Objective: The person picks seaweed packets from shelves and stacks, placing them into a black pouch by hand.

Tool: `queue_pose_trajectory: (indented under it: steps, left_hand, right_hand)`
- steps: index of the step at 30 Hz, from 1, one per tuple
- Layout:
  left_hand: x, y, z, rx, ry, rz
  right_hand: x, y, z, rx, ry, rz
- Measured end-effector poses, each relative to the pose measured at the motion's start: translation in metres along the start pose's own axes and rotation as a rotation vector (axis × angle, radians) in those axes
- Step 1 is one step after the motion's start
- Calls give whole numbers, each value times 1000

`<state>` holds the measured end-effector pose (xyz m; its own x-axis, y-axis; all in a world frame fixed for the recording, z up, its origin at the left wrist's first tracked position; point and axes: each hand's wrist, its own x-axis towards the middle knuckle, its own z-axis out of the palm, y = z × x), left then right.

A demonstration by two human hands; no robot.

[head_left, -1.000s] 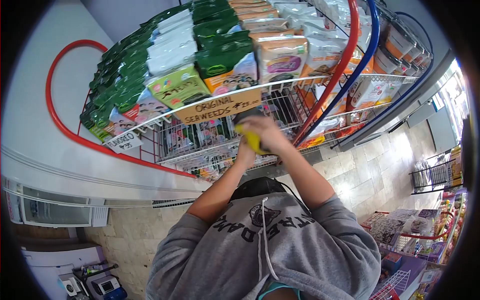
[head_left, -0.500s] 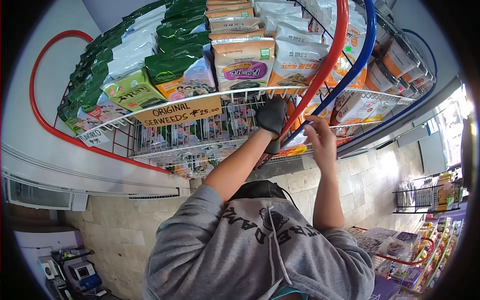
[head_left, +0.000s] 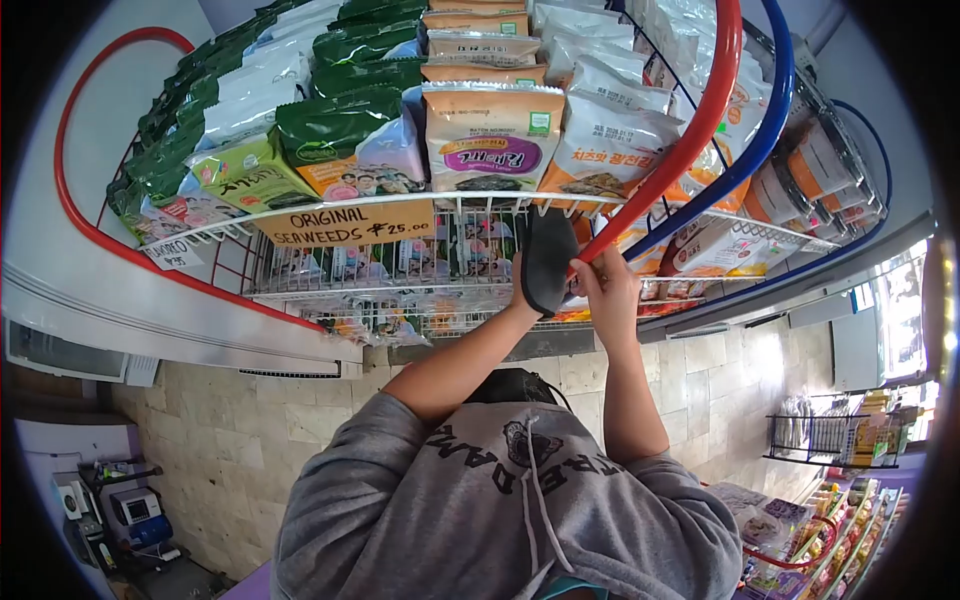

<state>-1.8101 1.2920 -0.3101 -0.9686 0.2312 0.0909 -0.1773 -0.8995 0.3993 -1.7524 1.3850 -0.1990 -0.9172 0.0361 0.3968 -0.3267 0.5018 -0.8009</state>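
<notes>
**Desk:** Reaching up to a shop rack, is that it? Where are the hands?

**Photographer:** Both are raised in front of a grey hoodie (head_left: 500, 500). The left hand (head_left: 540, 278) is covered by a dark cloth (head_left: 550, 245), perhaps a mitt. I cannot tell whether the fingers under it are spread or curled. The right hand (head_left: 608, 290) is just beside it, fingers drawn in narrow on the cloth's near edge.

**Desk:** And the cloth itself?

**Photographer:** Charcoal, soft and slightly lumpy, longer than it is wide. It is pressed against the lower wire shelf (head_left: 400, 290), right where the red tube (head_left: 690, 140) comes down past both hands. A blue tube (head_left: 765, 140) runs just beyond the right hand.

**Desk:** How far along is the job?

**Photographer:** Early, I would judge. The right hand looks to be settling the cloth on the left, so any wiping seems only about to start. Nothing shows which rails have been done, and the rest of the rack looks left to do.

**Desk:** What else is around?

**Photographer:** Above the hands, seaweed packets (head_left: 490, 140) stand in rows. Up and to the left of the left hand hangs a handwritten sign (head_left: 350, 225) reading "Original Seaweeds."
</notes>
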Motion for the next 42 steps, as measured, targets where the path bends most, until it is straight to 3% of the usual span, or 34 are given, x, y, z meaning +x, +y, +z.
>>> queue_pose_trajectory:
  steps: [3, 5, 22, 24, 25, 27, 30, 31, 40, 42]
  left_hand:
    - [8, -2, -8, 202, 33, 50]
    - [39, -22, -42, 1239, 4, 478]
    - [8, -11, -22, 428, -43, 79]
    - [-7, 34, 20, 1897, -219, 904]
    - [-8, 43, 17, 1898, -215, 909]
    - [-6, 54, 8, 2069, -101, 537]
    - [17, 63, 1, 2104, 12, 578]
    - [28, 59, 8, 2229, 34, 467]
    - [59, 18, -41, 1807, -143, 916]
    - [64, 10, -65, 1748, -157, 882]
  right_hand:
    - [5, 3, 2, 2, -17, 20]
    - [4, 13, 3, -13, -14, 26]
    - [2, 9, 7, 60, 13, -25]
    - [3, 8, 7, 89, 4, -5]
    - [3, 8, 6, 90, 2, -10]
    - [3, 15, 4, 83, -59, 38]
    - [1, 16, 7, 86, -35, 23]
    - [1, 16, 7, 83, -35, 21]
    - [-3, 12, 9, 112, -20, 8]
    - [-1, 13, 10, 106, -3, 6]
